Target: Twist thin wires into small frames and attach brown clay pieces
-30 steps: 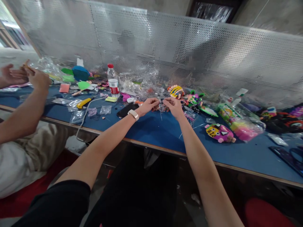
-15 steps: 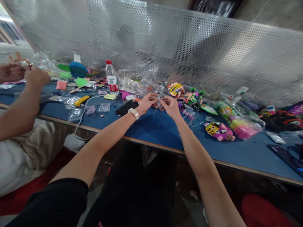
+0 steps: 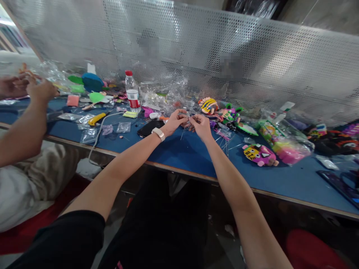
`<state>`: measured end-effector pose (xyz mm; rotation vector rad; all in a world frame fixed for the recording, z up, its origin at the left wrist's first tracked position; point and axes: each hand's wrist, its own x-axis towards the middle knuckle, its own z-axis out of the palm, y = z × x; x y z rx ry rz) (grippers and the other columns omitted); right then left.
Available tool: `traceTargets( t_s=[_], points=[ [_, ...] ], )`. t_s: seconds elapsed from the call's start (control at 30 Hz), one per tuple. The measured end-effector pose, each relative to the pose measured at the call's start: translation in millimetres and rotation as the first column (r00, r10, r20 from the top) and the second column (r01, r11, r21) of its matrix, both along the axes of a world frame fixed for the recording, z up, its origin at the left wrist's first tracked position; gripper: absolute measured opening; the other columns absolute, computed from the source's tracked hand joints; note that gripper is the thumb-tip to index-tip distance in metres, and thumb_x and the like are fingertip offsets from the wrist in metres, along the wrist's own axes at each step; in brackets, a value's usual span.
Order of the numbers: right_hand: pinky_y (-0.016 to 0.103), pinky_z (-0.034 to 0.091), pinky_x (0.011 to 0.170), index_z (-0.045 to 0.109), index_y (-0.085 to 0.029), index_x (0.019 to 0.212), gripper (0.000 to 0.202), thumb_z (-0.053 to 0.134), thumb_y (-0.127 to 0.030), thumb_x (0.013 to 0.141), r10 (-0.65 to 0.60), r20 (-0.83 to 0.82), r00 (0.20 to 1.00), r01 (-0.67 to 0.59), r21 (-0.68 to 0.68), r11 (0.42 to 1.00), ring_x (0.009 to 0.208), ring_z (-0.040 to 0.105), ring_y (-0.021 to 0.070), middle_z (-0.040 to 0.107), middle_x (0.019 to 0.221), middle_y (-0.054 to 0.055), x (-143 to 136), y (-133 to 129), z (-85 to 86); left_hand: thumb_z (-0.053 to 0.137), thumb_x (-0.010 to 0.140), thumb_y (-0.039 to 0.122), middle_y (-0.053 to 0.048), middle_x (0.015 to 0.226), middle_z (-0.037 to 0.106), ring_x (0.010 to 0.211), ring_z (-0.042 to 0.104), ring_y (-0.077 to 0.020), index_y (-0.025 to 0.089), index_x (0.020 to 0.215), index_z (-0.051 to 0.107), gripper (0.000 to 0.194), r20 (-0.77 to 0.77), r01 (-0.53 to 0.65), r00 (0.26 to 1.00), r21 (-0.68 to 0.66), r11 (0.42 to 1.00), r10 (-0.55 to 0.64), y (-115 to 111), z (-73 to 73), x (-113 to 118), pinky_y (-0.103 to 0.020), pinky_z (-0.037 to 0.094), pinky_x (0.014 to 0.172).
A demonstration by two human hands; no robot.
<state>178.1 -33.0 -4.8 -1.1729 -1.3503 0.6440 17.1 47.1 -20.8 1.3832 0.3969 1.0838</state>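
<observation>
Above the blue tabletop point(image 3: 179, 153), my left hand point(image 3: 175, 122) and my right hand point(image 3: 201, 126) face each other with their fingertips almost meeting. Both are closed in a pinch. A thin pale strand point(image 3: 183, 133), like wire or thread, hangs down from between them; which fingers grip it is too small to make out. More fine strands point(image 3: 226, 147) lie on the table by my right wrist. Just left of my left forearm rests a black phone-like slab point(image 3: 150, 128). A striped clay-like figure point(image 3: 208, 105) sits beyond my right hand.
Left of centre stand a red-capped bottle point(image 3: 132, 91) and a yellow cutter point(image 3: 97, 119) near a white cable point(image 3: 98, 136). A colourful animal-faced piece point(image 3: 260, 155) lies to the right, beside a packaged pink-yellow item point(image 3: 291, 149). A co-worker's hands point(image 3: 42, 89) work at far left.
My hands stay nearly in place, fingertips pinched together, and the hanging strand has shifted slightly. At far left, the co-worker's hands and the orange piece they hold have moved a little.
</observation>
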Motion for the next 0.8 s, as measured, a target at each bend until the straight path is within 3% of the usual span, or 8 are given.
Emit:
traceTargets(
  t_s=[0.13,0.37,0.67,0.8],
  points=[
    [0.032,0.050,0.046,0.066,-0.025,0.085,0.054,0.084,-0.076,0.079,0.016,-0.038,0.999,-0.017,-0.018,1.000,0.052,0.068,0.0201,0.073,0.072,0.002,0.5,1.0,1.4,0.086,0.085,0.018,0.001,0.085,0.073,0.071,0.067,-0.0131,0.021,0.117,0.059,0.043,0.017,-0.005,1.000,-0.021,1.000,0.005,-2.3,1.5,0.4,-0.030,0.051,0.072],
    [0.034,0.054,0.049,0.067,-0.026,0.086,0.050,0.083,-0.074,0.084,0.053,0.066,0.996,-0.051,-0.019,0.999,0.054,0.069,0.0209,0.074,0.074,0.003,7.1,-1.2,6.6,0.086,0.085,0.014,0.001,0.084,0.072,0.069,0.066,-0.0127,0.021,0.115,0.061,0.039,0.011,-0.021,1.000,-0.066,0.998,0.022,-5.8,4.0,2.8,-0.029,0.051,0.070],
    [0.038,0.060,0.053,0.068,-0.026,0.087,0.058,0.080,-0.082,0.084,0.014,0.138,0.990,-0.019,0.035,0.999,0.054,0.071,0.0228,0.074,0.077,0.004,5.4,-2.8,4.1,0.080,0.084,0.011,0.003,0.080,0.068,0.070,0.063,-0.0101,0.019,0.096,0.063,0.022,-0.023,-0.051,0.998,0.049,0.998,0.052,-7.5,7.5,-0.9,-0.026,0.050,0.071],
    [0.039,0.059,0.055,0.067,-0.027,0.089,0.055,0.078,-0.080,0.087,0.008,0.173,0.985,-0.021,0.069,0.997,0.054,0.070,0.0229,0.073,0.076,0.003,5.3,-5.8,4.9,0.078,0.082,0.010,0.001,0.083,0.071,0.072,0.065,-0.0108,0.019,0.100,0.063,0.025,-0.039,-0.073,0.996,0.041,0.996,0.075,-8.0,8.8,-1.3,-0.026,0.051,0.070]
  ],
)
